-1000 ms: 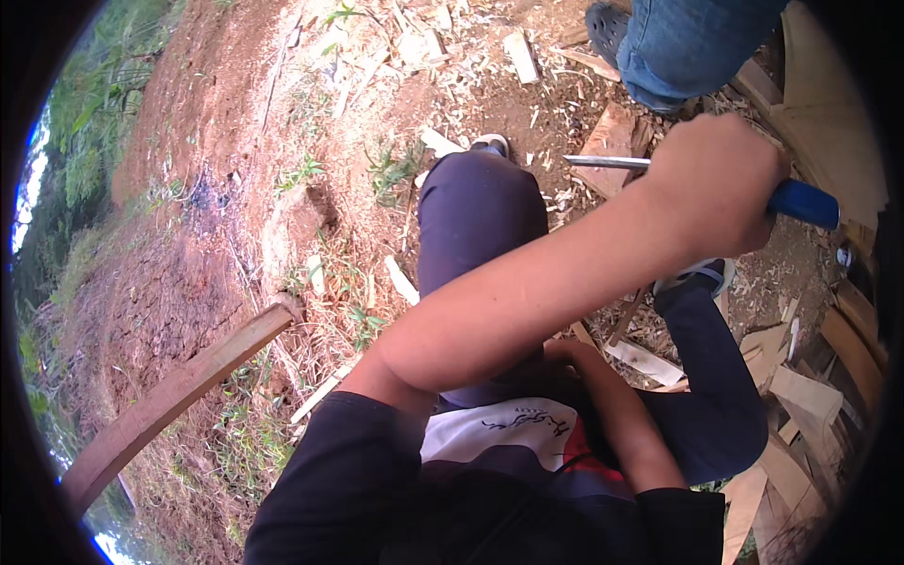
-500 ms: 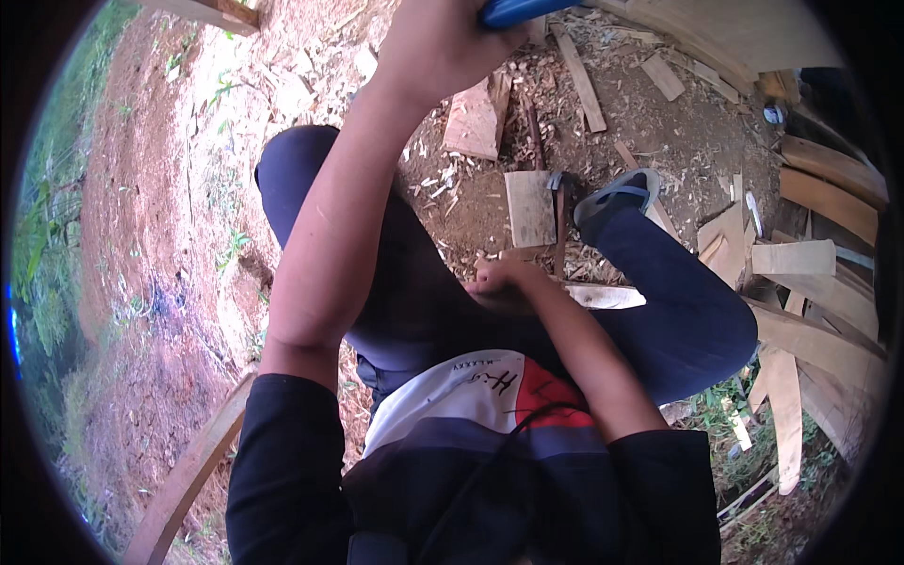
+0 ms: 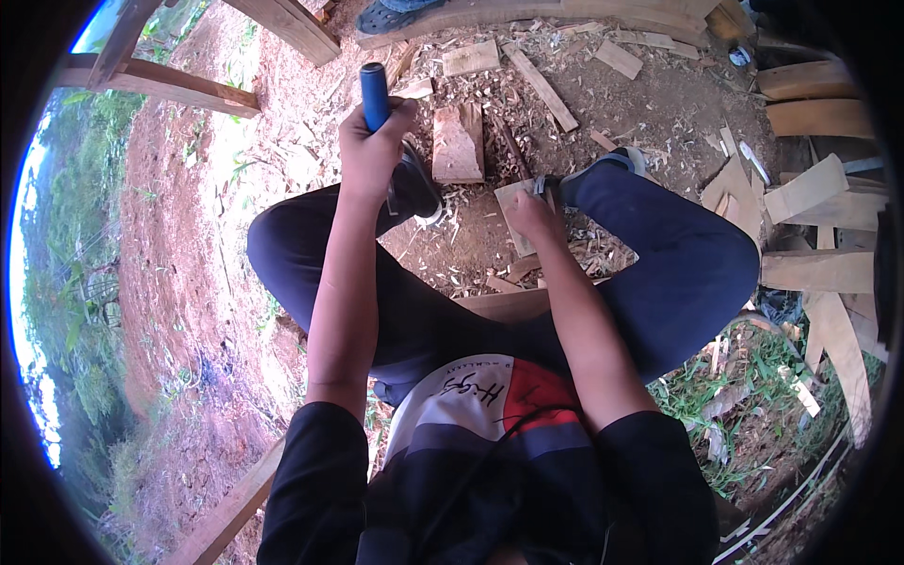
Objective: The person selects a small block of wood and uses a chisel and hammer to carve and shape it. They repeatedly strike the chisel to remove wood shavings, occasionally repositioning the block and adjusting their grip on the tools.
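My left hand point(image 3: 369, 151) is wrapped round a blue cylinder point(image 3: 374, 94) with a dark round end, held raised in front of my bent left knee; its kind does not show. My right hand point(image 3: 534, 215) is closed between my legs, at a flat piece of wood point(image 3: 509, 202). Just beyond its knuckles lies a dark metal tool head point(image 3: 540, 185); whether my fingers hold a handle or the wood is hidden. A dark reddish-brown stick point(image 3: 511, 146) lies on the ground beyond. Left of it stands a pale wood block point(image 3: 459, 141).
Wood chips and offcuts, such as a narrow strip point(image 3: 541, 87), cover the dirt. Curved boards point(image 3: 817, 271) are piled at the right. Wooden beams point(image 3: 174, 85) stand at the upper left. Another person's shoe point(image 3: 399, 16) shows at the far edge.
My left hand has come lower and nearer with the blue cylinder, now upright. My right hand has moved forward from my lap to the flat wood. The view has shifted.
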Available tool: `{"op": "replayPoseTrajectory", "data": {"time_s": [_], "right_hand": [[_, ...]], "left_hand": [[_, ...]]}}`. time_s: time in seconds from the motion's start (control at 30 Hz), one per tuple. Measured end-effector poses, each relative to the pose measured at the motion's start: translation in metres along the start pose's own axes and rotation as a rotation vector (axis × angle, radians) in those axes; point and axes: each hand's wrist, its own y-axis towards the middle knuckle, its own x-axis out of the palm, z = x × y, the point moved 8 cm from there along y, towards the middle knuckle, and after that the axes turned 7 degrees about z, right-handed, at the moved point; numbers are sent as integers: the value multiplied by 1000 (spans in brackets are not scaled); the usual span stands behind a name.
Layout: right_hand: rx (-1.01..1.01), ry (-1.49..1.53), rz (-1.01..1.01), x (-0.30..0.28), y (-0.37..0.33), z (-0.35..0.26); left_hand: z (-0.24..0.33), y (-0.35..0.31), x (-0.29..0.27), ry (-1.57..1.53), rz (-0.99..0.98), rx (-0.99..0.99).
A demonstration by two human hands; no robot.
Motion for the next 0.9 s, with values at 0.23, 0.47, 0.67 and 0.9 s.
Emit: {"op": "replayPoseTrajectory", "data": {"time_s": [0.23, 0.47, 0.67, 0.9], "right_hand": [[-315, -545, 199, -6, 7, -29], [-245, -436, 261, -7, 74, -71], [-82, -182, 99, 8, 182, -165], [209, -127, -117, 51, 189, -159]], "left_hand": [[-30, 43, -42, -506, 261, -303], [-43, 51, -83, -445, 388, -270], [-48, 58, -90, -92, 454, -170], [-45, 64, -97, -104, 472, -154]]}}
